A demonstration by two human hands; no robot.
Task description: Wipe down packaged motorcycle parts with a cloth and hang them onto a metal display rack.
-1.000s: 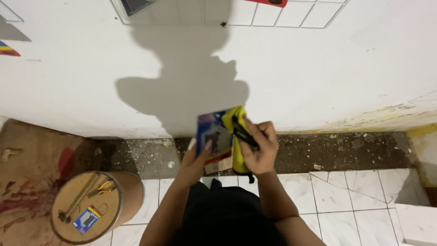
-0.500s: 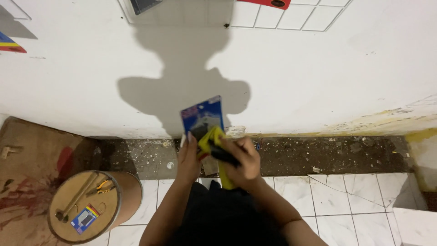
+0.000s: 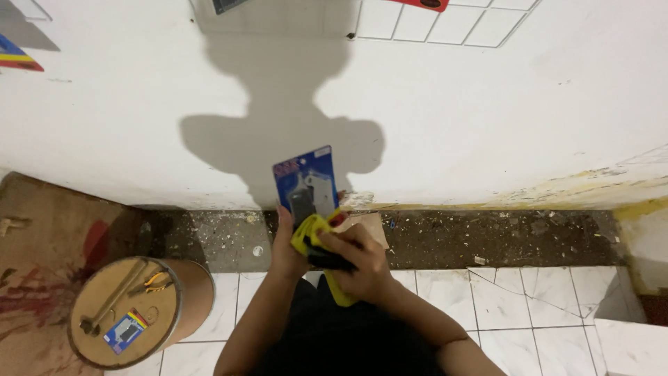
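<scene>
My left hand [image 3: 287, 245] holds up a blue blister card [image 3: 306, 182] with two grey metal parts sealed on its front. Its fingers grip the card's lower edge. My right hand [image 3: 358, 263] is closed around a yellow-and-black tool [image 3: 321, 252] whose yellow end touches the bottom of the card. Both hands are in front of my dark lap, above the white floor tiles [image 3: 501, 306] and the gritty strip at the foot of the white wall [image 3: 445, 125].
A round wooden stool [image 3: 126, 312] at lower left carries a wrench, yellow-handled pliers and a second blue blister card. A brown stained mat [image 3: 42, 278] lies to its left. A cracked tile and a yellow-edged step are at the right.
The card has been lifted higher and now stands upright. My right hand with the yellow tool has moved down and left, from beside the card to its bottom edge.
</scene>
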